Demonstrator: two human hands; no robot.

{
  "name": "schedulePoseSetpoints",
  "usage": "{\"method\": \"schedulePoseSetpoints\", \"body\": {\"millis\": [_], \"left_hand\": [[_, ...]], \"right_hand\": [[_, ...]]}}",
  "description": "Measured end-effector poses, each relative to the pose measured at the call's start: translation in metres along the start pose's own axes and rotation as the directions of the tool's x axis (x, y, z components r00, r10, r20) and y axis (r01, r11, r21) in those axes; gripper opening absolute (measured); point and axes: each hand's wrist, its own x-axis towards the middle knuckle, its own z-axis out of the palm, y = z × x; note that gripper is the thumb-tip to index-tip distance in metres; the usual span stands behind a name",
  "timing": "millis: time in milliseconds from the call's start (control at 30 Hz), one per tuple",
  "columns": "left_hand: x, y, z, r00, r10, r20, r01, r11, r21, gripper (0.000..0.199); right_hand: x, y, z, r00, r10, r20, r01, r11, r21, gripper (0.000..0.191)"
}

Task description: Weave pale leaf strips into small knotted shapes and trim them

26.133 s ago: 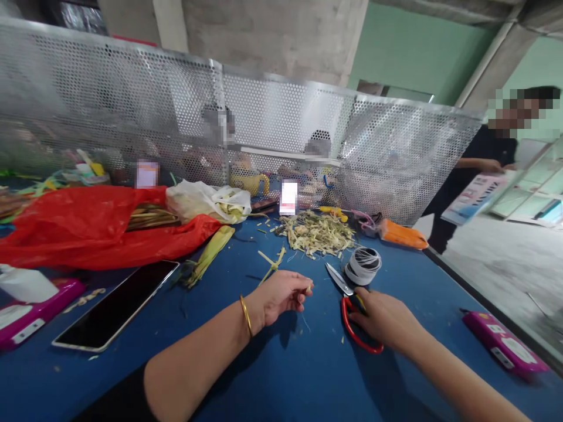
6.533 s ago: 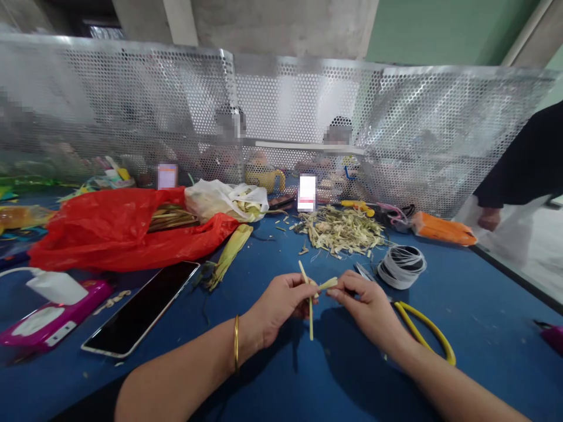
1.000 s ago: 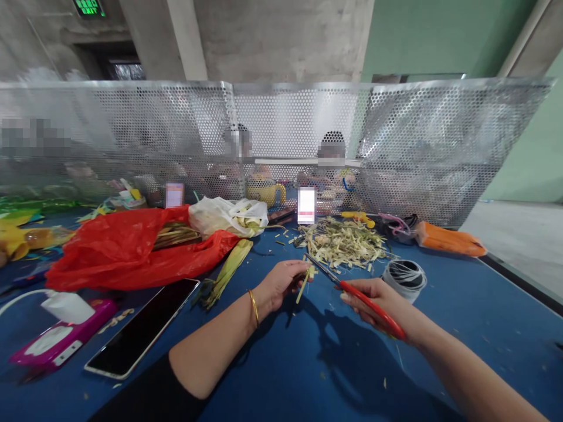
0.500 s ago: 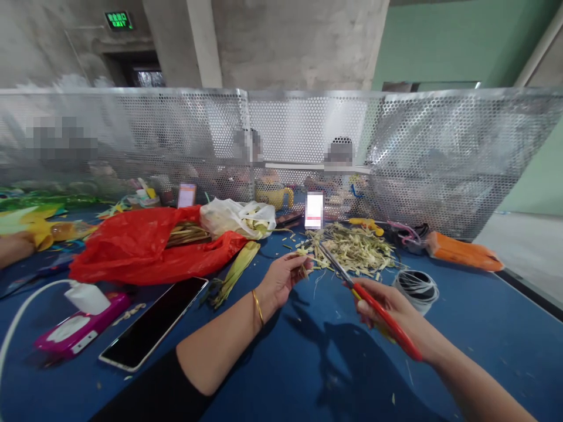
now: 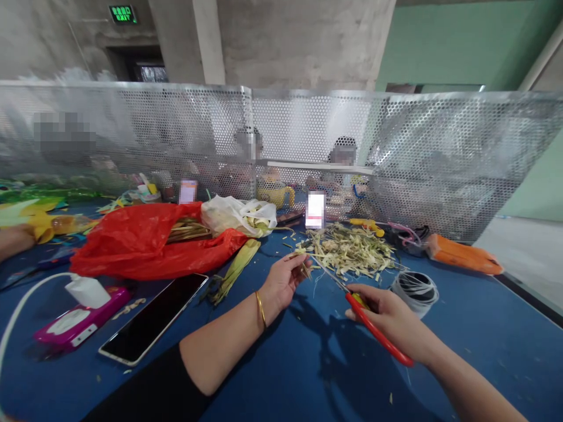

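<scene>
My left hand [image 5: 284,282], with a gold bangle at the wrist, pinches a small bundle of pale, dried husk-like strips [image 5: 304,264]. My right hand [image 5: 389,319] grips red-handled scissors [image 5: 382,340], their narrow blades pointing up and left to the strips at my left fingertips. Whether the blades touch the strips cannot be made out. Just beyond both hands lies a loose pile of pale plant scraps [image 5: 356,249]. A coil of thin grey wire [image 5: 416,290] sits right of my right hand.
To the left are a red plastic bag [image 5: 132,243], a white bag [image 5: 220,217], a folded husk [image 5: 237,269], a dark phone [image 5: 153,319] and a magenta power strip [image 5: 83,322]. An orange packet [image 5: 464,253] lies right. A perforated metal screen [image 5: 308,126] stands behind; people sit beyond it.
The scissors have shifted slightly down and left, with their blades closer together and nearer the strips. My right fingers have changed position on the handles. My left hand stays nearly in place.
</scene>
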Motion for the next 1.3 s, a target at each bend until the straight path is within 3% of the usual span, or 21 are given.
{"method": "schedulePoseSetpoints", "body": {"millis": [300, 567, 733, 1300], "left_hand": [[-0.001, -0.003, 0.000, 0.999, -0.027, 0.026, 0.025, 0.997, 0.067, 0.007], [0.002, -0.002, 0.000, 0.999, -0.022, 0.025, 0.021, 0.998, 0.062, 0.006], [0.003, -0.002, 0.000, 1.000, -0.021, 0.011, 0.020, 0.997, 0.076, 0.008], [0.002, 0.000, 0.000, 0.997, -0.071, 0.012, 0.070, 0.996, 0.059, 0.007]], "right_hand": [[0.000, -0.003, 0.000, 1.000, 0.009, -0.012, -0.008, 1.000, 0.006, 0.050], [-0.001, -0.007, -0.004, 0.998, -0.053, -0.032, 0.049, 0.990, -0.135, 0.039], [-0.004, -0.012, -0.005, 0.997, -0.070, -0.024, 0.063, 0.975, -0.215, 0.042], [-0.002, -0.008, -0.003, 0.994, -0.102, -0.045, 0.084, 0.951, -0.298, 0.038]]}}
